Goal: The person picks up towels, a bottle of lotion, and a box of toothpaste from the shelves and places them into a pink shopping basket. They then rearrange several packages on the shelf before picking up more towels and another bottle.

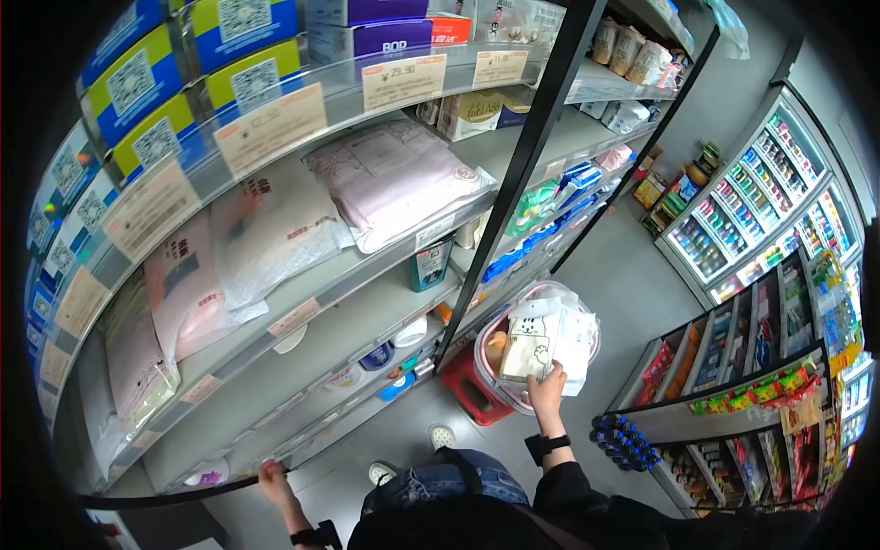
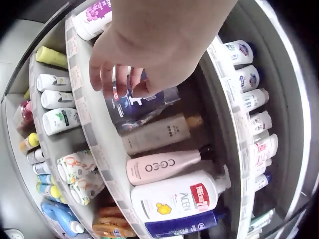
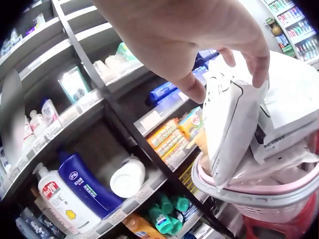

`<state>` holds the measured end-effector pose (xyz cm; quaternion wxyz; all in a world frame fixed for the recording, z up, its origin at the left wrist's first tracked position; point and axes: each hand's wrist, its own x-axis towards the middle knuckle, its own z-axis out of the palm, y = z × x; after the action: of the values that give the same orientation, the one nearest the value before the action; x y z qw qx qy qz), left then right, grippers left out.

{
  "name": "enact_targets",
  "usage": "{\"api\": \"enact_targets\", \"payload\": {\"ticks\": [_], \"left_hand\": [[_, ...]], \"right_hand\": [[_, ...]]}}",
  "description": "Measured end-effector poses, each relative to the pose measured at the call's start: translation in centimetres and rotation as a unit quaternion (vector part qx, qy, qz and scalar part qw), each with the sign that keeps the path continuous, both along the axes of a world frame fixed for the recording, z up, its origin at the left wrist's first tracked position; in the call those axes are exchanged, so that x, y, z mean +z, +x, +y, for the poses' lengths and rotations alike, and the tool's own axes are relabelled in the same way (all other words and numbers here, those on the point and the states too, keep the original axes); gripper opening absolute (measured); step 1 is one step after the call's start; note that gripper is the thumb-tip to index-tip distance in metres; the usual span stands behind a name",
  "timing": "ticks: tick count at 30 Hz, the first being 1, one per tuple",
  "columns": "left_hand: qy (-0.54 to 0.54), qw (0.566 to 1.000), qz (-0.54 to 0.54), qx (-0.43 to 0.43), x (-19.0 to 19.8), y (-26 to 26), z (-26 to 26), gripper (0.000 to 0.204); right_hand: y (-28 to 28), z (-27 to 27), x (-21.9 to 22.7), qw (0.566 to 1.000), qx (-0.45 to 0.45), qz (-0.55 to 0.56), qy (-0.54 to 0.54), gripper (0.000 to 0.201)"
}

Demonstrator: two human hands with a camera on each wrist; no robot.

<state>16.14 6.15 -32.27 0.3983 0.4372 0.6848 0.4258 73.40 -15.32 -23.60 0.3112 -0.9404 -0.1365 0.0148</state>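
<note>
My right hand point(image 1: 547, 396) is over the pink basket point(image 1: 597, 356). Its thumb and fingers grip the edge of a white soft package point(image 1: 532, 344) printed with a cartoon animal and a paw. In the right wrist view this package point(image 3: 230, 119) stands tilted in the basket, with the thumb on one side and the fingertips on its top. Another white package point(image 3: 294, 94) lies beside it. My left hand point(image 1: 273, 481) hangs beside the lower shelves with its fingers loosely curled and holds nothing. Behind it in the left wrist view is a dark blue pouch point(image 2: 134, 107).
A red stool point(image 1: 472, 390) stands under the basket. Wrapped soft packs point(image 1: 403, 179) lie on the shelf at left, below boxes and price tags. A black post point(image 1: 513, 174) divides the shelving. Snack racks point(image 1: 733, 339) and drink fridges point(image 1: 756, 188) stand at right.
</note>
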Motion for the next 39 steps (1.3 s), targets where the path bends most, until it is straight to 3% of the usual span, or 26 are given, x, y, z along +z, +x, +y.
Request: {"api": "enact_targets", "payload": {"ticks": [2, 4, 6, 8, 9, 12, 16, 18, 20, 22, 24, 25, 26, 30, 32, 33, 34, 36, 37, 38, 39], "left_hand": [[-0.016, 0.999, -0.037, -0.003, -1.0, 1.0, -1.0, 0.01], [-0.054, 0.997, -0.048, -0.003, 2.6, 5.1, -2.4, 0.011], [-0.042, 0.997, -0.061, 0.004, 4.8, 7.7, -2.9, 0.013], [-0.005, 0.998, -0.06, -0.018, 5.7, 9.5, -3.1, 0.014], [0.01, 0.997, -0.067, -0.033, 6.0, 10.2, -3.0, 0.015], [0.039, 0.995, -0.074, -0.062, 7.3, 12.8, -3.5, 0.015], [0.055, 0.988, -0.061, -0.131, 10.1, 15.6, -4.6, 0.015], [0.041, 0.984, -0.065, -0.163, 11.7, 16.5, -5.4, 0.017], [0.03, 0.979, -0.067, -0.191, 13.3, 17.7, -6.1, 0.019], [-0.001, 0.954, -0.141, -0.264, 14.9, 19.0, -6.9, 0.028], [-0.03, 0.927, -0.151, -0.343, 18.3, 20.1, -7.5, 0.037], [0.013, 0.911, -0.095, -0.401, 19.5, 20.6, -7.8, 0.044], [0.054, 0.891, -0.034, -0.45, 20.6, 20.8, -8.0, 0.051], [0.084, 0.851, -0.085, -0.512, 24.2, 21.6, -10.0, 0.07], [-0.023, 0.841, -0.157, -0.518, 26.3, 20.8, -10.9, 0.084], [0.02, 0.861, -0.159, -0.483, 26.5, 20.6, -11.5, 0.081], [0.029, 0.872, -0.152, -0.464, 26.5, 19.5, -11.7, 0.081], [0.017, 0.913, -0.218, -0.345, 27.2, 17.0, -11.8, 0.075], [0.01, 0.922, -0.244, -0.301, 28.0, 15.3, -11.9, 0.07], [0.014, 0.925, -0.24, -0.293, 29.1, 13.3, -11.9, 0.07], [0.012, 0.939, -0.243, -0.244, 30.1, 11.0, -11.9, 0.069]], "right_hand": [[1.4, 0.3, -1.1, 1.0, 0.0, 0.031, -0.005, 0.077], [2.0, 1.0, -0.8, 0.999, -0.012, 0.049, -0.002, 0.08], [3.3, 1.2, -2.4, 1.0, -0.004, -0.01, 0.005, 0.073], [4.8, 1.8, -2.8, 0.995, 0.043, 0.065, -0.068, 0.061], [4.3, 2.4, -1.8, 0.997, 0.033, 0.03, -0.061, 0.047], [5.2, 2.8, -2.5, 0.998, 0.049, 0.038, 0.001, 0.042], [5.7, 2.3, 1.2, 0.993, 0.08, 0.043, 0.071, 0.038], [6.1, 1.5, 5.1, 0.982, 0.115, 0.108, 0.102, 0.04], [6.9, 0.7, 6.5, 0.934, 0.224, 0.168, 0.222, 0.047], [6.1, 0.7, 10.7, 0.849, 0.297, 0.343, 0.271, 0.051], [5.0, 0.9, 13.0, 0.786, 0.383, 0.41, 0.259, 0.056], [4.1, 1.2, 13.9, 0.756, 0.415, 0.438, 0.254, 0.059], [2.9, 1.6, 14.5, 0.74, 0.441, 0.445, 0.246, 0.06], [-3.9, 4.2, 15.7, 0.697, 0.448, 0.515, 0.218, 0.048], [-8.2, 5.9, 17.4, 0.73, 0.488, 0.457, 0.143, 0.037], [-11.1, 6.7, 20.2, 0.723, 0.511, 0.427, 0.187, 0.045], [-12.8, 7.3, 20.6, 0.707, 0.509, 0.476, 0.121, 0.053], [-16.7, 7.6, 20.0, 0.659, 0.55, 0.459, 0.229, 0.062], [-17.6, 7.9, 20.8, 0.673, 0.565, 0.456, 0.141, 0.073], [-19.5, 8.7, 18.7, 0.59, 0.599, 0.458, 0.289, 0.067], [-19.9, 9.1, 17.3, 0.556, 0.603, 0.502, 0.275, 0.063]]}}
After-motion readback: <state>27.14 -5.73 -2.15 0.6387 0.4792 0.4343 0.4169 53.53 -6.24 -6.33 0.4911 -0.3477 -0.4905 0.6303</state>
